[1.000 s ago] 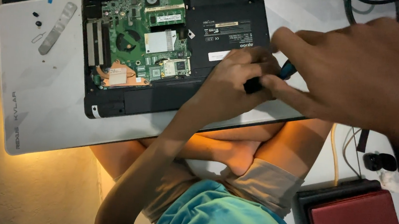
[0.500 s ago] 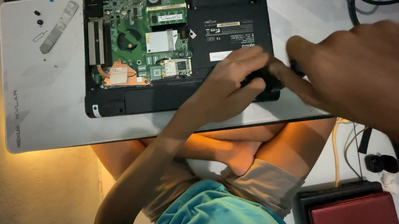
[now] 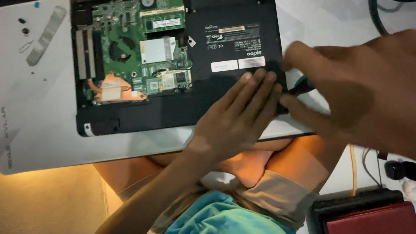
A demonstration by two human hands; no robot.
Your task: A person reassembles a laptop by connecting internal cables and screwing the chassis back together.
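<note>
- Presently: laptop (image 3: 233, 49), black, lying upside down on a white board (image 3: 34, 118) across the person's lap, bottom cover off, green circuit board (image 3: 139, 52) bare.
- Left hand (image 3: 237, 119): fingers together, flat on the laptop's near right corner.
- Right hand (image 3: 368, 90): pinched on a dark-handled tool (image 3: 297, 87) at that corner.
- Handling, judged: stiff, moderately heavy, fragile inside; hold by the plastic edges, never the bare board.
- Small screws (image 3: 23, 25): loose on the white board, far left.

A white board (image 3: 44, 119) across the person's lap carries an opened black laptop (image 3: 173, 60) at twelve o'clock, small screws (image 3: 23, 25) at ten.
</note>
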